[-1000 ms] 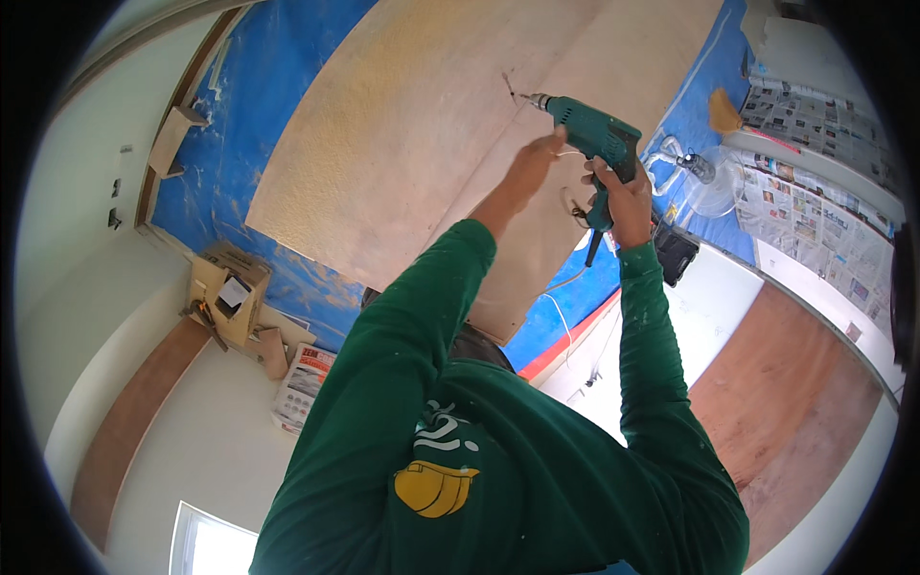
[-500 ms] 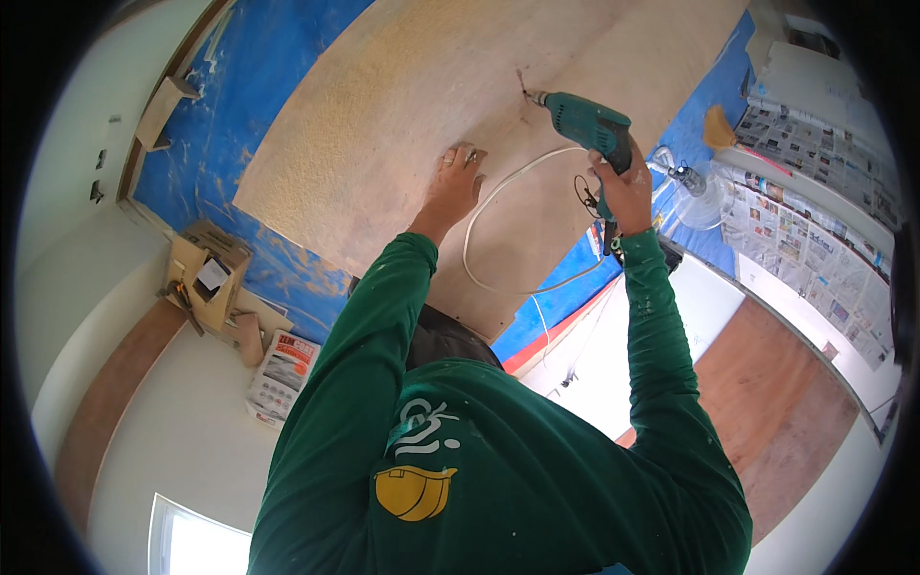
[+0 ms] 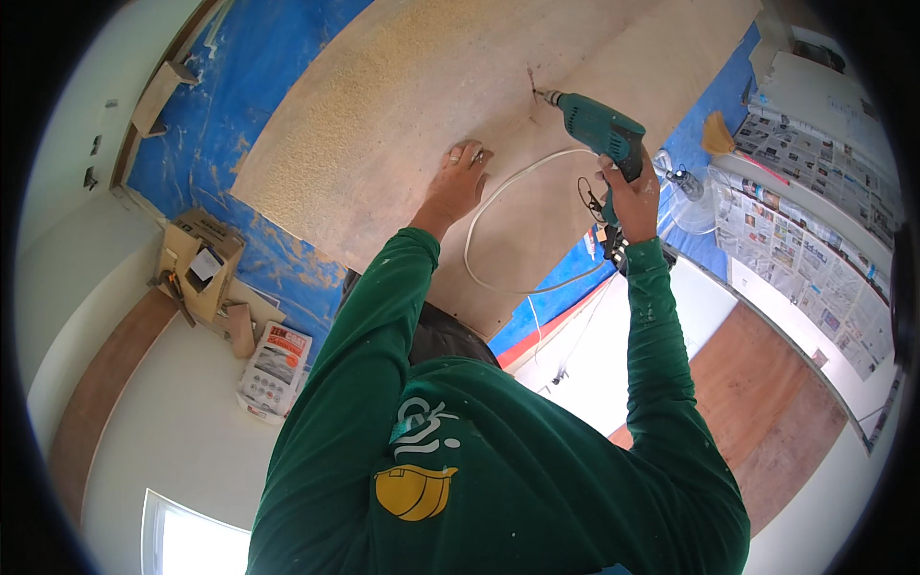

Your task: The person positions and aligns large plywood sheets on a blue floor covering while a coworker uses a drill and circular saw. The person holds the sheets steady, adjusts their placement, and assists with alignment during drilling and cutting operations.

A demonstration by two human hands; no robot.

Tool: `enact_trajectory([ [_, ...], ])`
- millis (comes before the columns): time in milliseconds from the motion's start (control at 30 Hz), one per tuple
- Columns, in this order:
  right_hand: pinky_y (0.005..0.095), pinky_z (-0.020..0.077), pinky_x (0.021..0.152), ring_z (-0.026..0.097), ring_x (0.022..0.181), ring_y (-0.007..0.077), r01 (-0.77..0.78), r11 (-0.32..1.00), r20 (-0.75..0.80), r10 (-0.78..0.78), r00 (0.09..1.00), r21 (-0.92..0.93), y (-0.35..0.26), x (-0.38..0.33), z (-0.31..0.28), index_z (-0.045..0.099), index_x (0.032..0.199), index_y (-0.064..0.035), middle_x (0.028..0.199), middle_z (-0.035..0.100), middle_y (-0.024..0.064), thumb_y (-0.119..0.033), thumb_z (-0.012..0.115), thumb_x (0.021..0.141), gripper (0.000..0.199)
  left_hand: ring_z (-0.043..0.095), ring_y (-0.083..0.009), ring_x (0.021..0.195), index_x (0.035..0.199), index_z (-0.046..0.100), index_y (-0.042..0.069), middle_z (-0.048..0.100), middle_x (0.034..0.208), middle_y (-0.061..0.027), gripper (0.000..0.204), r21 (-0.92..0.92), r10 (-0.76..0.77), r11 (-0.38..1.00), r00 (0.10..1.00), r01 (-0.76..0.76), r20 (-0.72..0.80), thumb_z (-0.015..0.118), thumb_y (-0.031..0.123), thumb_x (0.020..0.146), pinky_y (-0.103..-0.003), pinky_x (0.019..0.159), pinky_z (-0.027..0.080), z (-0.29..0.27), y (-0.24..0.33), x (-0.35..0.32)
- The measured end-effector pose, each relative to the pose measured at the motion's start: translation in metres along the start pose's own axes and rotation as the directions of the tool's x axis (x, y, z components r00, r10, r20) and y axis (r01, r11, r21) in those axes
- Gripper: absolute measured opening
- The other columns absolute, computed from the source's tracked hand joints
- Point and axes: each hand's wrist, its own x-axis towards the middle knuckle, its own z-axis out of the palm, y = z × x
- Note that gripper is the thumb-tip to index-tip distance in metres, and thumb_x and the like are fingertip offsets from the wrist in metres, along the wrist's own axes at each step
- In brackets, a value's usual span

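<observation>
My right hand [image 3: 632, 199] is wrapped round the handle of a green power drill [image 3: 602, 129]. The drill lies nearly level, its chuck toward the upper left and its bit tip at a small dark mark on a large wooden board [image 3: 383, 125]. Whether the bit has entered the wood I cannot tell. To the left of the drill, my left hand [image 3: 454, 187] rests on the board with its fingers curled. A ring shows on one finger, and a small shiny thing near the fingertips is too small to name. A pale power cord [image 3: 471, 251] loops across the board between my hands.
Blue sheeting [image 3: 220, 105] spreads round the board. At the left stand an opened cardboard box [image 3: 196, 264] and a white and red bag [image 3: 275, 369]. On the right are a clear fan-like guard [image 3: 704, 201], broom bristles [image 3: 717, 132] and newspaper-covered surfaces [image 3: 815, 259].
The whole view has shifted slightly. My right hand still grips the drill at the same mark, and my left hand stays on the board.
</observation>
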Motion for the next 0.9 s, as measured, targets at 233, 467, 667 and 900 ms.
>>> enact_trajectory([
  [233, 0.0263, 0.0536, 0.056, 0.075, 0.08, 0.0141, -0.056, 0.998, 0.027, 0.056, 0.998, -0.033, -0.02, 0.01, 0.001, 0.06, 0.135, -0.0017, 0.1, 0.074, 0.0067, -0.022, 0.076, 0.094, 0.048, 0.048, -0.0371, 0.134, 0.137, 0.06, 0.009, 0.052, 0.138, -0.0144, 0.045, -0.032, 0.007, 0.999, 1.0, -0.007, -0.024, 0.069, 0.018, 0.094, -0.051, 0.111, 0.043, 0.001, 0.0, -0.001],
  [467, 0.0281, 0.0548, 0.057, 0.073, 0.076, 0.0137, 0.012, 0.986, 0.145, 0.012, 0.989, -0.164, -0.04, 0.033, -0.005, 0.06, 0.135, 0.0001, 0.098, 0.074, 0.0079, -0.024, 0.076, 0.09, 0.053, 0.049, -0.0368, 0.132, 0.137, 0.06, 0.008, 0.052, 0.138, -0.0141, 0.047, -0.019, 0.018, 1.0, 0.999, -0.019, -0.039, 0.069, 0.017, 0.092, -0.05, 0.111, 0.044, 0.002, -0.002, -0.002],
  [667, 0.028, 0.0531, 0.057, 0.068, 0.071, 0.0107, 0.146, 0.93, 0.399, 0.001, 0.917, -0.337, -0.068, 0.091, -0.021, 0.057, 0.14, -0.0039, 0.088, 0.071, 0.0051, -0.019, 0.075, 0.09, 0.056, 0.051, -0.0351, 0.13, 0.134, 0.062, 0.008, 0.053, 0.137, -0.0132, 0.044, 0.048, 0.051, 0.998, 0.996, -0.048, -0.068, 0.069, 0.016, 0.092, -0.049, 0.111, 0.044, 0.007, -0.003, -0.003],
  [900, 0.0265, 0.0485, 0.052, 0.06, 0.063, 0.0093, 0.144, 0.939, 0.527, 0.045, 0.849, -0.312, -0.08, 0.121, -0.023, 0.05, 0.146, -0.002, 0.089, 0.066, 0.0029, -0.013, 0.075, 0.093, 0.061, 0.053, -0.0326, 0.127, 0.132, 0.064, 0.008, 0.054, 0.135, -0.0123, 0.04, 0.057, 0.044, 0.998, 0.996, -0.04, -0.08, 0.068, 0.015, 0.093, -0.046, 0.11, 0.045, 0.007, -0.003, -0.003],
])
